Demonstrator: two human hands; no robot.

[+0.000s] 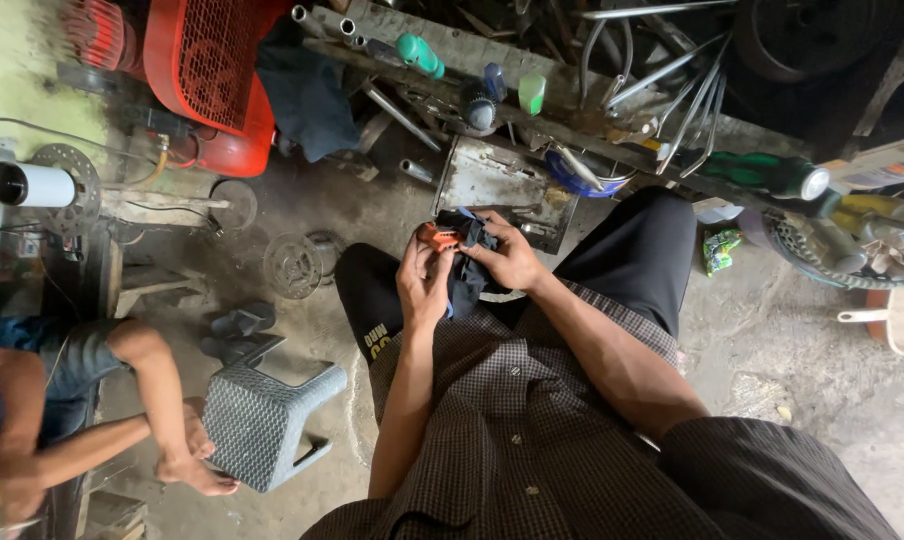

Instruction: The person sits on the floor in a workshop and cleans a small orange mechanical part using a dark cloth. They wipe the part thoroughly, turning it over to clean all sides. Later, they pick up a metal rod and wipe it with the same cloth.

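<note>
My left hand [424, 280] grips a small orange part [436, 237] in front of my knees. Right beside it, my right hand [508, 256] presses a dark blue rag [465, 285] against that part; the rag hangs down between both hands. My arms come out of a dark checked shirt. Both hands are held over my lap, above the dirty concrete floor.
A grey plastic stool [262, 420] stands at my left. Another person sits at the far left, their hand [197, 470] near the stool. A red machine [212, 75] is at the top left, a metal tray [502, 185] lies ahead, and tools and bottles crowd a bench [672, 120].
</note>
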